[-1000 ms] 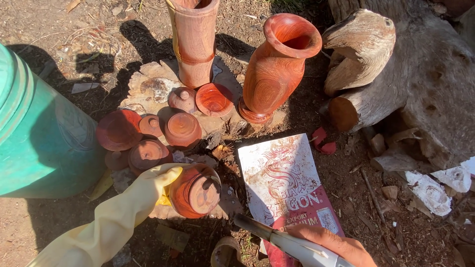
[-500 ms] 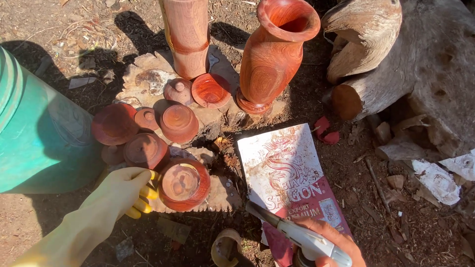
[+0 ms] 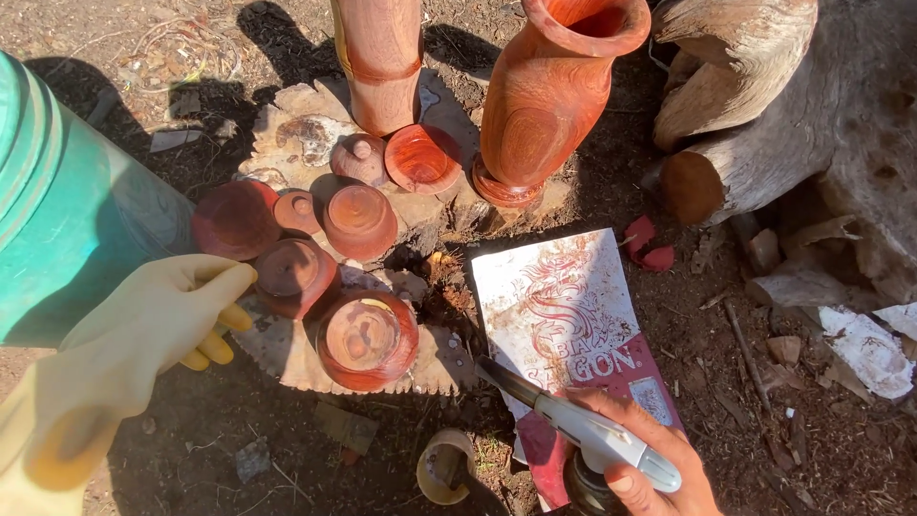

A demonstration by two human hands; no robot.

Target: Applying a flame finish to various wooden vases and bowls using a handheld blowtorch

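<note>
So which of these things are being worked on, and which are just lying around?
In use:
- gloved left hand, open, beside the round wooden lid
- right hand holding the torch
- other reddish wooden lids and vases on the wood slab

Lying about:
- printed paper sheet
- green barrel
- log
- roll of tape

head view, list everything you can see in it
vases: 2, red-brown wood, upright at top centre
lidded pots: about 7, red-brown, clustered on the slab
slab: 1, pale wood, on the dirt under the pots
drum: 1, green, far left
printed sheet: 1, white and red, right of the slab
logs: pale grey, top right
torch: 1, grey, in the right hand
left hand: yellow glove, open, beside the pots, holding nothing
right hand: bare, gripping the torch
</note>
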